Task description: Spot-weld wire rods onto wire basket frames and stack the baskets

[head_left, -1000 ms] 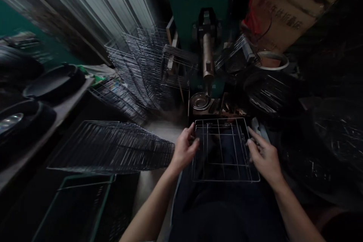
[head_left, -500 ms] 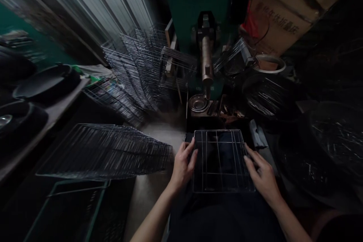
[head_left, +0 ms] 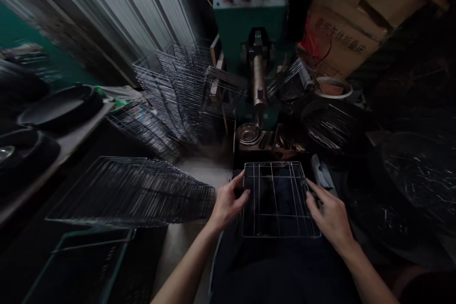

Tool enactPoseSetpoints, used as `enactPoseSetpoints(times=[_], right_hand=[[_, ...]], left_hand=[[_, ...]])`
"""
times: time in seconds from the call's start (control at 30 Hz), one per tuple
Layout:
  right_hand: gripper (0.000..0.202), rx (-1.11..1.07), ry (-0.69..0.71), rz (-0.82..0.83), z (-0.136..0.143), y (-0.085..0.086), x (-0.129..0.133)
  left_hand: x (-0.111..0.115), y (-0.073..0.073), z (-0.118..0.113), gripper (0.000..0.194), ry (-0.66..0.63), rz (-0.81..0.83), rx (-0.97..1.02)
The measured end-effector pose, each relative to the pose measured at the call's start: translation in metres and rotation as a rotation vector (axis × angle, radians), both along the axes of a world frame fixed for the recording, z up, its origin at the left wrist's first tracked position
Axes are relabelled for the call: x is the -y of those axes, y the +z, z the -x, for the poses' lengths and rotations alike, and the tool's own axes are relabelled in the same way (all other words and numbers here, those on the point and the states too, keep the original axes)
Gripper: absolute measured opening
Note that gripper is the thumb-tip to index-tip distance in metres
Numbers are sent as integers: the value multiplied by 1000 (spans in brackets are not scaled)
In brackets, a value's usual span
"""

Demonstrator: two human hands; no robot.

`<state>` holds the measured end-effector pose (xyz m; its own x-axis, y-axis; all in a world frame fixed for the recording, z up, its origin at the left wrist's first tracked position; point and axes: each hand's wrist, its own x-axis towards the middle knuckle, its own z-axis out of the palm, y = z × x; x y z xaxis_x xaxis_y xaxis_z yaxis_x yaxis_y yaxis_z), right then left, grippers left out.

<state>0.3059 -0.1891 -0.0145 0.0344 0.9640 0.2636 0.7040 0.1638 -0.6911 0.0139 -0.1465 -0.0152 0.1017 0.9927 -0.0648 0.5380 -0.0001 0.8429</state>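
Observation:
A rectangular wire rack (head_left: 272,215) with lengthwise and cross wires lies over my dark-clothed lap. My left hand (head_left: 229,203) pinches its left edge near the far corner, between thumb and forefinger. On the opposite side my right hand (head_left: 328,213) grips the right edge, fingertips at the wire. Beyond the rack stands a green machine (head_left: 233,31) with a copper-coloured rod (head_left: 260,78) pointing down and toward me. A small metal dish (head_left: 248,133) sits beneath the rod.
A long stack of wire racks (head_left: 135,194) lies at the left, with more upright racks (head_left: 171,85) behind it. Dark pans (head_left: 60,107) rest on a left bench. On the right are tubs of wire pieces (head_left: 331,123) and a cardboard box (head_left: 342,38).
The view has tilted up slightly, showing more of the machine's panel, where a red light is now lit. My left hand has shifted slightly left and its fingers have spread a little.

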Motion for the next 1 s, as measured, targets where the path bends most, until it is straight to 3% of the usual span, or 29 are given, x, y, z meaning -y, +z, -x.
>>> enactPoseSetpoints(times=[0.27,0.37,0.5,0.77,0.9,1.0], right_hand=[[53,-511,-1,240,-10,-5,-11],[50,-481,21,240,-9,-6,-6],[50,-279,-34,203,-3,-7,13],[46,-148,-33,61,3,-21,28],[47,-170,-9,116,-7,-30,29],[58,-340,138,290,-15,-32,35]], left_hand=[[2,-4,-2,71,-19,66,198],[1,2,-1,69,-20,72,202],[3,4,7,67,-82,53,146],[24,-31,2,56,-11,-11,201],[32,-41,3,49,27,-77,133],[35,-37,17,56,-99,-29,114]])
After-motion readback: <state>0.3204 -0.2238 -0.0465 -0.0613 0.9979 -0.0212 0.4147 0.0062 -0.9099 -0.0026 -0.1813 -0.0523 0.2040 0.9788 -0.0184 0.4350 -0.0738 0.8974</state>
